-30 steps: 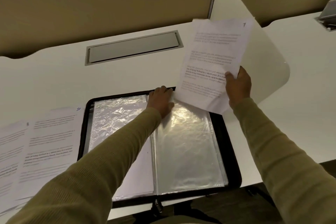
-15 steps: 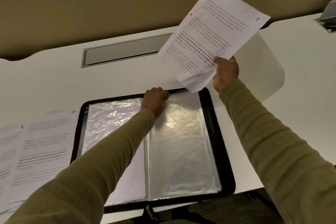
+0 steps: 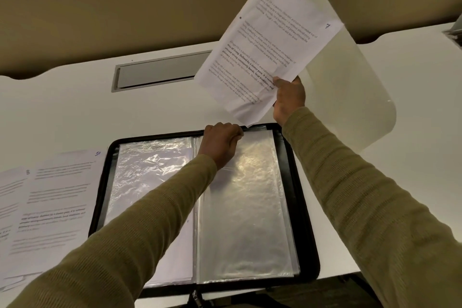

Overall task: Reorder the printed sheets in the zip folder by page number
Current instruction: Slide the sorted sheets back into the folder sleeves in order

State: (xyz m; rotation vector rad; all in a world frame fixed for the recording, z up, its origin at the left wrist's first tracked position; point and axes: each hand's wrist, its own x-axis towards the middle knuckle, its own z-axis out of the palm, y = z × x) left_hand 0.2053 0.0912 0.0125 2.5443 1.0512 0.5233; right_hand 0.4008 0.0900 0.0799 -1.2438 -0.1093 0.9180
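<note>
left hand (image 3: 221, 142) pinches sleeve (image 3: 245, 207) top, mid-frame | right hand (image 3: 288, 100) grips sheet 7 (image 3: 270, 45), upper right | I'd open mouth wide, feed corner-first

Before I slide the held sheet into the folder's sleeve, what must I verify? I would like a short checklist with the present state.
1. Number on sheet 7 readable: ok.
2. The right hand grips its lower edge: ok.
3. The left hand pinches the right sleeve at its top: ok.
4. Sleeve mouth opened: cannot tell.
5. Sheet corner inside the sleeve: not ok, just above.
6. The zip folder lies open, flat: ok.
</note>
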